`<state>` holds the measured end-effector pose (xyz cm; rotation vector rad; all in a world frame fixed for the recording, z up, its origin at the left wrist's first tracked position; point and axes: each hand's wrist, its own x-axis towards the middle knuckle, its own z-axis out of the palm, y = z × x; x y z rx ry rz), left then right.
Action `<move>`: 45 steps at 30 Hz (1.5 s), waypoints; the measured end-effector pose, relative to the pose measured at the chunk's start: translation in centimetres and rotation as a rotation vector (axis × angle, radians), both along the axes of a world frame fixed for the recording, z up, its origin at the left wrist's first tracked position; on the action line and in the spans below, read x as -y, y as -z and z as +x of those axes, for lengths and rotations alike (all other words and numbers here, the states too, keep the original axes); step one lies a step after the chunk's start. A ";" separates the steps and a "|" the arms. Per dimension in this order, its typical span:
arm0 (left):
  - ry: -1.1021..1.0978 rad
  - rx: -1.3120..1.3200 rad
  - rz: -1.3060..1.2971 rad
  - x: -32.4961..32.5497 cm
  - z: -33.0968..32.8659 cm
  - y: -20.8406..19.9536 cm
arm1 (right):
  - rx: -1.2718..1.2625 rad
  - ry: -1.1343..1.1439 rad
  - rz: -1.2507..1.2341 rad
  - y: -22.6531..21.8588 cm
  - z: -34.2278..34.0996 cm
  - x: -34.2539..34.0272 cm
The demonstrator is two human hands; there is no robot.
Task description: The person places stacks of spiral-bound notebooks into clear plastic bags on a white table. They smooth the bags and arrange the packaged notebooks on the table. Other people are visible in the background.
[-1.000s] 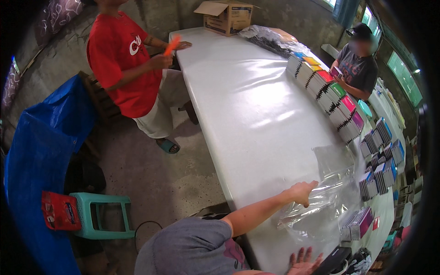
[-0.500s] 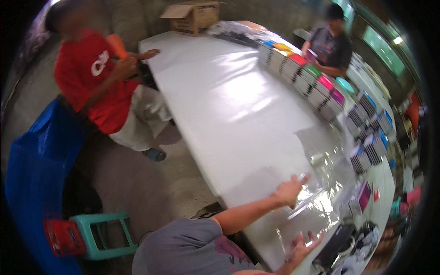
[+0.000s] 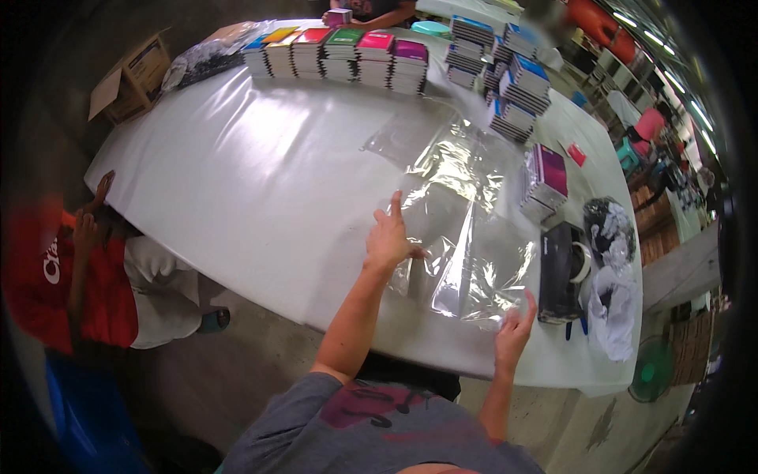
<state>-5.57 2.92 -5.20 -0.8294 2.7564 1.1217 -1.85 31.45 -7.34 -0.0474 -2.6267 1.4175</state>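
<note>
Clear plastic sheeting [image 3: 454,193], already spread on the counter [image 3: 268,213] but creased; purple-topped notebooks [image 3: 545,183] just beside, not on top. Left hand [image 3: 385,239] at the left edge, grip wide; right hand [image 3: 512,336] by the lower-right corner, impossible to tell whether pinching.

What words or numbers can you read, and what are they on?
Red shirt: white lettering, which I won't copy.
Grey shirt: dark marks, too distorted to read.
Cardboard box: print too small to read.
Notebooks: any print is too small.
Clear plastic: no lettering visible.
</note>
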 end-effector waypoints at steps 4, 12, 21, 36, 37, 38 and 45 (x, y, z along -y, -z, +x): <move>0.026 -0.119 -0.024 -0.4 1.0 0.3 | -0.232 0.037 0.069 0.8 -0.7 -1.3; -0.045 -0.311 0.192 1.0 6.3 0.1 | -0.172 0.090 0.083 1.8 -0.7 -1.0; -0.233 -0.398 0.377 1.0 10.8 4.1 | -0.193 0.085 0.135 1.7 -0.7 -0.6; -0.191 -0.752 0.032 0.9 10.6 4.4 | -0.104 0.080 0.050 1.3 -0.7 -1.7; -0.218 -0.710 0.087 0.9 10.7 4.4 | -0.141 0.064 -0.042 1.5 -0.9 -1.8; -0.244 -0.667 0.141 0.8 10.8 4.4 | -0.177 0.048 -0.135 1.7 -1.1 -1.9; -0.366 -0.686 0.396 0.1 10.3 3.8 | 0.140 -0.060 -0.351 1.7 -0.3 -2.6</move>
